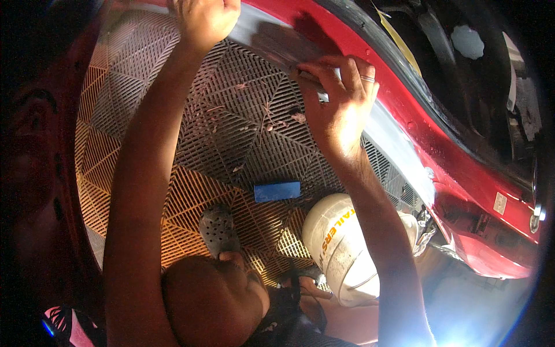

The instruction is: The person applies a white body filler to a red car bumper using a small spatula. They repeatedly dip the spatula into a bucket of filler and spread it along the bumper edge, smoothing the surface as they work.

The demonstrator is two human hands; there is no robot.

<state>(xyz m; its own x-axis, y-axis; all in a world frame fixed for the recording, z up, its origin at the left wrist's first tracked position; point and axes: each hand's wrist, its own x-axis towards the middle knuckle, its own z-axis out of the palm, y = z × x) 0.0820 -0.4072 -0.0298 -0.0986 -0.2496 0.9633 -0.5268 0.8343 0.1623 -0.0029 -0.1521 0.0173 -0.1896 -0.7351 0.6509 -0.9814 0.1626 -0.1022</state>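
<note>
Both hands up on the grey strip of a red car body, working over a grated floor.

The right hand (341, 101) has its fingers (324, 65) curled and pinching a small pale tool (321, 92) flat against the grey sanded strip (272, 40) that runs along the red panel (462, 168) on the right. The left hand (205, 20) is at the far edge, closed into a loose fist and resting on the same strip; can't tell if there's anything in it. Down on the orange and grey grid floor (133, 104) there's a blue block (277, 191) lying near the middle, a white bucket (338, 246) just beside it to the right, and a grey clog-style shoe (218, 230) nearer the person.
</note>
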